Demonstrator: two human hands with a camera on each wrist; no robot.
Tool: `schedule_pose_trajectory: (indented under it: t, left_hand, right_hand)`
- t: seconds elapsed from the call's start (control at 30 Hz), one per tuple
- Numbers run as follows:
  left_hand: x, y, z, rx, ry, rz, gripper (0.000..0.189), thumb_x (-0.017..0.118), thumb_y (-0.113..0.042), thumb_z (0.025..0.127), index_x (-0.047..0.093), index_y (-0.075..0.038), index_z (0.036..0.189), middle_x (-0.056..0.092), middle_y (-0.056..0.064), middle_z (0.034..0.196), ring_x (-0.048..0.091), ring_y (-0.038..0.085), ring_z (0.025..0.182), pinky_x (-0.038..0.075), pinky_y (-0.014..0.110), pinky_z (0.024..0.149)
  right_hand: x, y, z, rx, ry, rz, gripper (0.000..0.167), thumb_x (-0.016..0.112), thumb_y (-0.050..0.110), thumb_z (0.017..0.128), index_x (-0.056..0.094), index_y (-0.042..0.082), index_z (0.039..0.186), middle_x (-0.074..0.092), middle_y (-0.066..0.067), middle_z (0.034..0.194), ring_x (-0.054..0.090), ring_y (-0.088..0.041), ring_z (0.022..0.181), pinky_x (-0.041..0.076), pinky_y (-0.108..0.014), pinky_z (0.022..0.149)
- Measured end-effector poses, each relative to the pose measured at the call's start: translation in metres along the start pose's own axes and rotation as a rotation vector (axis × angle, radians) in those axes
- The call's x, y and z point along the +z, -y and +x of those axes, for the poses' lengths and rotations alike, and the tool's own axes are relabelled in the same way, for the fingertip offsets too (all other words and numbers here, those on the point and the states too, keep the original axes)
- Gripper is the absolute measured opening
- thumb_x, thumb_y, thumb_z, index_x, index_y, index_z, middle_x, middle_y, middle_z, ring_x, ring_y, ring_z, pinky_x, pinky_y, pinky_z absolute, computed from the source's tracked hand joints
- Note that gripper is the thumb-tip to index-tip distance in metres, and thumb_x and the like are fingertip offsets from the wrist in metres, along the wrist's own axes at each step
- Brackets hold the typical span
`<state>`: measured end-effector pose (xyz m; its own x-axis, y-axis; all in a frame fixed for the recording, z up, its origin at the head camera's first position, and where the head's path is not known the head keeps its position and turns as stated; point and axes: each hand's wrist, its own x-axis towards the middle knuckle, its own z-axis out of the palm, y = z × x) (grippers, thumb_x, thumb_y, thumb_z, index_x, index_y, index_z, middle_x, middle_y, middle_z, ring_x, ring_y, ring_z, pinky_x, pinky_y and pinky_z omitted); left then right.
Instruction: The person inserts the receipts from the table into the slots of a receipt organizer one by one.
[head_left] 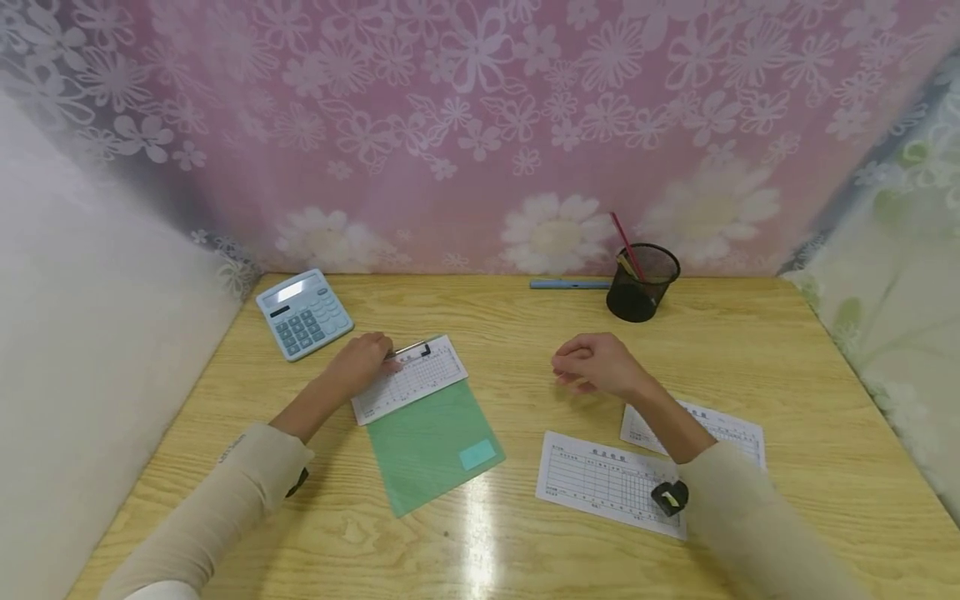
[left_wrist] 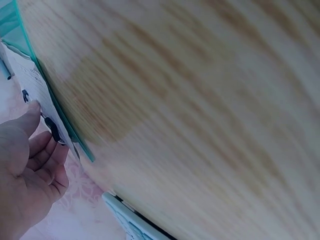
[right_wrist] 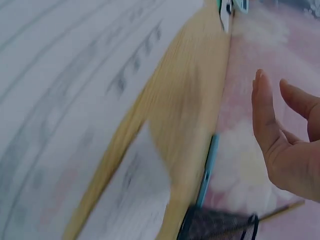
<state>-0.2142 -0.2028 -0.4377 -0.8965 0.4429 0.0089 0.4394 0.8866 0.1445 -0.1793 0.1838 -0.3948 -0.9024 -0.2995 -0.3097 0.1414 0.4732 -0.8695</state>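
Green plastic is the landmark: a translucent clipboard (head_left: 435,442) lying on the wooden desk (head_left: 787,350), with a ruled form (head_left: 411,379) laid across its far end by the metal clip (head_left: 411,348). The left hand (head_left: 360,365) rests on the form's left edge at that far end, fingers loosely extended beside the clip rather than wrapped round anything; my read is that it is pinning the sheet flat so it sits square under the clip. The right hand (head_left: 600,365) hovers to the right of the clipboard, just above the desk, fingers relaxed and slightly curled, gripping nothing. Two more forms (head_left: 600,479) lie right of the clipboard, under that forearm, likely a waiting stack kept within reach. A blue calculator (head_left: 303,312) sits beyond the clipboard's left corner; a black mesh pen cup (head_left: 641,283) stands beyond it, right.
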Motion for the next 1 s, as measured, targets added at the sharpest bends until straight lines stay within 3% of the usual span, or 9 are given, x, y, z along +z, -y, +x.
schedule_pose_trajectory:
  t: [0.2,0.4,0.5,0.73,1.0]
  left_hand:
    - [0.001,0.001,0.0,0.011,-0.017,0.014,0.026,0.065,-0.029,0.089,0.065,-0.003,0.095,0.061,0.007,0.089,0.059,0.021,0.078,0.049,0.037,0.069]
    - [0.0,0.001,-0.001,0.035,-0.016,0.038,0.026,0.064,-0.029,0.091,0.065,-0.005,0.099,0.061,0.007,0.093,0.059,0.021,0.08,0.049,0.038,0.07]
    - [0.0,0.001,-0.001,0.048,-0.026,0.047,0.026,0.064,-0.029,0.09,0.065,-0.005,0.1,0.061,0.007,0.092,0.059,0.021,0.08,0.049,0.037,0.07]
    - [0.001,0.002,0.0,0.059,-0.045,0.052,0.023,0.066,-0.027,0.089,0.065,-0.005,0.096,0.061,0.007,0.09,0.059,0.021,0.077,0.05,0.036,0.069]
    - [0.002,0.003,0.001,0.065,-0.05,0.052,0.024,0.066,-0.028,0.089,0.066,-0.004,0.095,0.06,0.008,0.088,0.058,0.021,0.075,0.049,0.037,0.068]
  right_hand:
    - [-0.048,-0.025,-0.022,-0.037,0.0,-0.093,0.053,0.065,0.028,0.091,0.048,-0.008,0.127,0.062,-0.021,0.11,0.066,-0.031,0.097,0.057,-0.039,0.08]
    - [-0.088,-0.055,-0.05,-0.046,-0.076,-0.299,0.056,0.063,0.035,0.091,0.052,-0.007,0.127,0.064,-0.019,0.113,0.064,-0.013,0.091,0.053,-0.025,0.075]
    - [-0.103,-0.073,-0.064,-0.043,-0.105,-0.395,0.055,0.063,0.034,0.091,0.053,-0.006,0.126,0.064,-0.019,0.113,0.062,-0.012,0.091,0.051,-0.022,0.072]
    - [-0.126,-0.106,-0.088,0.005,-0.134,-0.516,0.059,0.07,0.035,0.085,0.055,-0.007,0.123,0.062,-0.024,0.118,0.059,-0.028,0.101,0.046,-0.018,0.07]
    - [-0.134,-0.129,-0.102,0.035,-0.132,-0.59,0.064,0.081,0.037,0.073,0.059,-0.006,0.115,0.06,-0.025,0.113,0.056,-0.028,0.095,0.044,-0.024,0.069]
